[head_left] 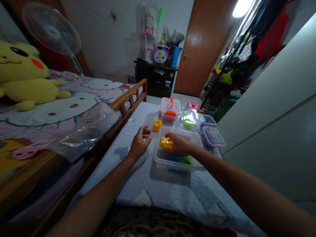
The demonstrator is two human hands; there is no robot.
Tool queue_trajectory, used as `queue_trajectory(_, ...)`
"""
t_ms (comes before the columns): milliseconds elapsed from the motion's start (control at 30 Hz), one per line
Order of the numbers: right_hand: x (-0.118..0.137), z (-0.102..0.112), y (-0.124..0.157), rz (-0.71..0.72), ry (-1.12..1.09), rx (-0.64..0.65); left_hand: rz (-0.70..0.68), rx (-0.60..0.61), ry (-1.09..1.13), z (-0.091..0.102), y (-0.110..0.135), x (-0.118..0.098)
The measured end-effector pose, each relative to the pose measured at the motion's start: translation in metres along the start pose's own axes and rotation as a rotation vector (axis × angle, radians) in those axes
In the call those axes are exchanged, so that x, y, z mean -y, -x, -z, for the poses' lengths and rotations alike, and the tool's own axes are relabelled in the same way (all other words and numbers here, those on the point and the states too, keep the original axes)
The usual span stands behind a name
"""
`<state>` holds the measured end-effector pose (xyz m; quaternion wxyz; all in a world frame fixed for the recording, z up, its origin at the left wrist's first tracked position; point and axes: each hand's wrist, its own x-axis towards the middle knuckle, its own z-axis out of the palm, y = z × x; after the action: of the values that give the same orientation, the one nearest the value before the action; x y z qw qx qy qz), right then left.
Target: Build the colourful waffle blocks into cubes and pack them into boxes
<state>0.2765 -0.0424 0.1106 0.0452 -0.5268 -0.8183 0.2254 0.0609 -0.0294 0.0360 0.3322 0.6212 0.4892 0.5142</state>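
My right hand [181,144] is closed around a cluster of yellow toy building pieces [166,143], held over a clear plastic bin [158,157]. Blue pieces [174,158] and green pieces [187,160] lie inside that bin, beneath the hand. To the bin's left, my left hand [141,141] is raised above the bedding with fingers apart and nothing in them. Just beyond its fingertips, another yellow toy piece [157,125] rests on the bedding beside the bin's far left corner.
Behind the bin stand a clear box with orange latches [170,108], a container with green pieces [189,118] and a lidded container [213,136]. A wooden bed rail [128,98] runs along the left. A white cabinet [271,131] stands on the right.
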Motion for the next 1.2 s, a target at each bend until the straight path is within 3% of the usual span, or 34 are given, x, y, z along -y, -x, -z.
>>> queue_trajectory(133,-0.009,-0.015,-0.007,0.025,0.000,-0.052,0.037,0.046,0.066,-0.009,0.007,0.016)
queue_trajectory(567,-0.009,-0.034,-0.010,0.024,0.076,-0.004,-0.005,0.160,0.006,-0.021,0.020,0.007)
queue_trajectory(967,0.001,-0.027,-0.006,0.054,0.074,0.009,-0.016,0.182,-0.055,-0.017,0.019,0.009)
queue_trajectory(1200,0.009,-0.020,-0.004,-0.012,0.211,-0.014,-0.003,0.151,-0.103,-0.012,0.020,0.011)
